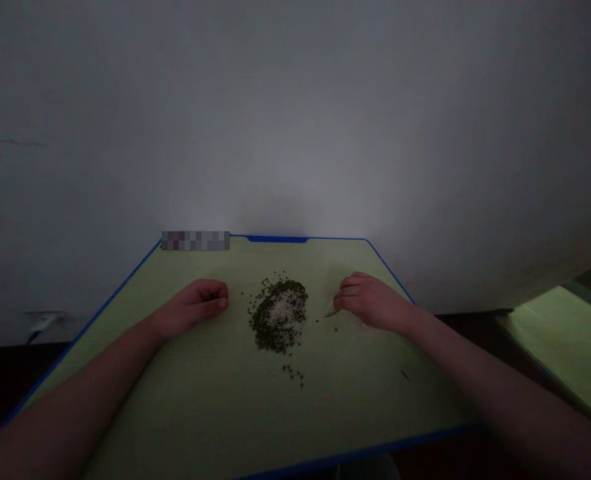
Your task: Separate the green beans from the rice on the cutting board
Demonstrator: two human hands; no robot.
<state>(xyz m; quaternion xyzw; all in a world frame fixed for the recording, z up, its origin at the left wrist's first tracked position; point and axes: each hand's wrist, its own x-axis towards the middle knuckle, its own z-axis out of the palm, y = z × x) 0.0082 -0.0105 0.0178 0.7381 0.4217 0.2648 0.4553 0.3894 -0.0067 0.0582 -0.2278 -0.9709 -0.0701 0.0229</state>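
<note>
A pile of small green and whitish grains point(280, 317) lies in the middle of the pale table point(210, 413), green mostly around the rim and white at the centre. To its left my left hand point(195, 307) rests on the tabletop with its fingers curled in; whatever may be inside is hidden. On the pile's other side, my right hand point(368, 300) is closed, fingers pointing down. A small, thin, pale thing with a dark edge point(332, 310) sticks out from under its fingertips towards the pile; its kind is unclear. Neither hand touches the pile.
Stray grains point(292, 375) lie in front of the pile. A short dark sliver point(404, 375) sits right of it. Blue edging point(278, 239) borders the table, which backs onto a pale wall point(295, 133). Another pale surface point(570, 353) stands at the right. A blurred-out strip covers the far-left corner.
</note>
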